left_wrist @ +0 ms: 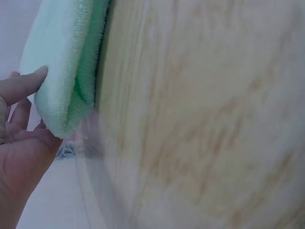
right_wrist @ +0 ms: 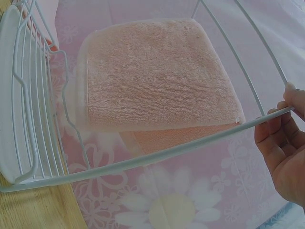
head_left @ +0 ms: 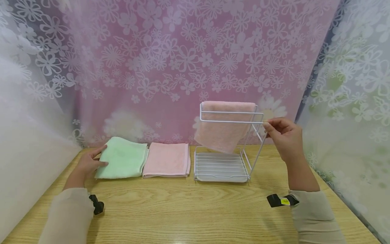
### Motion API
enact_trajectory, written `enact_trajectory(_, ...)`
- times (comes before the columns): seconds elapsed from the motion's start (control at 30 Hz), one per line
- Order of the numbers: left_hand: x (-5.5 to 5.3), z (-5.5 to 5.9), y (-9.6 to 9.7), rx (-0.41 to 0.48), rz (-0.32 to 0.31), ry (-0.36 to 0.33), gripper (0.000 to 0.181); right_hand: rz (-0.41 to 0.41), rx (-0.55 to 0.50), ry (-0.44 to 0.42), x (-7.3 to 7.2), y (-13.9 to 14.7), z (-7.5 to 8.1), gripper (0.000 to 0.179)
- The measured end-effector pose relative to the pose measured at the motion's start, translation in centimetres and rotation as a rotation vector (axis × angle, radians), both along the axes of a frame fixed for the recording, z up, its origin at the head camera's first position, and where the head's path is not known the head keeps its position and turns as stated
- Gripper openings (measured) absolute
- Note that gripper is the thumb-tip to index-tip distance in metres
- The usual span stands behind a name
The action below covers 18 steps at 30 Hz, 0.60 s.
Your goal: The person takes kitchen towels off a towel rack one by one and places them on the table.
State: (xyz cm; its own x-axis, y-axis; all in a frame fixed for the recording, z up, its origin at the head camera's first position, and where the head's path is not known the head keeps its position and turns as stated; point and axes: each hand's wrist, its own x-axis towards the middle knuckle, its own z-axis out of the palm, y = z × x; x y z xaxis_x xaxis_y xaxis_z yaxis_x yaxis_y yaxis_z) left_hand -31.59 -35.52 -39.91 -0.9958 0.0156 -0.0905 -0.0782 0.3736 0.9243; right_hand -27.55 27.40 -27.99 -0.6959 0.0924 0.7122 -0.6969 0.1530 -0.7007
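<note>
At the left, my left hand (head_left: 89, 165) grips the near-left edge of a folded green towel (head_left: 124, 158). In the left wrist view the thumb (left_wrist: 39, 78) lies on the towel's face and the other fingers are at its edge, partly hidden behind it. My right hand (head_left: 285, 138) pinches the upper right corner of a white wire rack (head_left: 259, 149), thumb and fingers around the rod. Over the rack's top bars hangs a pink towel (right_wrist: 157, 76), draped down its back. A second folded pink towel (head_left: 167, 159) lies between the green one and the rack.
The rack's lower shelf has wire slats over a white tray (head_left: 220, 179). All stands on a wood-grain table (head_left: 182, 210). Behind hangs a pink flowered curtain (head_left: 182, 51), with pale flowered sheets at both sides. Each wrist wears a black strap.
</note>
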Motion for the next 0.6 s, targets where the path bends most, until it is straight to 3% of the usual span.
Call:
enact_trajectory(0.33,-0.03,-0.84,-0.4,-0.025,0.057,-0.025,0.09,-0.015,-0.012,-0.012,0.2,-0.02,0.11,0.012)
enact_trajectory(0.6,0.62,-0.3,-0.6,-0.113,0.034,0.041,0.082,-0.038,-0.002,-0.021,0.3,-0.21,0.17,0.013)
